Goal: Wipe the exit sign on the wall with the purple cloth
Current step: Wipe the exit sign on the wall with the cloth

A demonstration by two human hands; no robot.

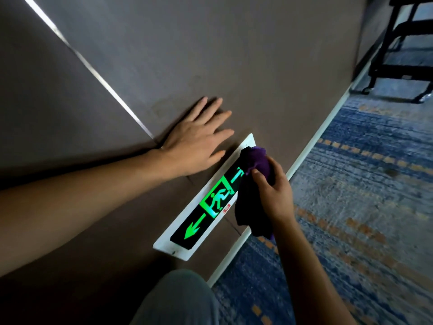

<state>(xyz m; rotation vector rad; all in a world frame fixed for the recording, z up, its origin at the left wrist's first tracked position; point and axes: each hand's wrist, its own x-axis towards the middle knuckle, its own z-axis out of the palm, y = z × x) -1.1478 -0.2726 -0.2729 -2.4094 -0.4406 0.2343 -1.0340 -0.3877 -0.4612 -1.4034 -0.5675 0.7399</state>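
The exit sign is a long white-framed panel low on the brown wall, with a lit green running figure and green arrows on black. My right hand grips the bunched purple cloth and presses it against the sign's far end, covering that arrow's tip. A loose tail of the cloth hangs down past my wrist over the sign's lower edge. My left hand lies flat on the wall just above the sign, fingers spread and straight.
The brown wall has a thin metal strip running across it. A white skirting board meets a blue patterned carpet. A black wheeled cart frame stands on the carpet further along. My knee is at the bottom.
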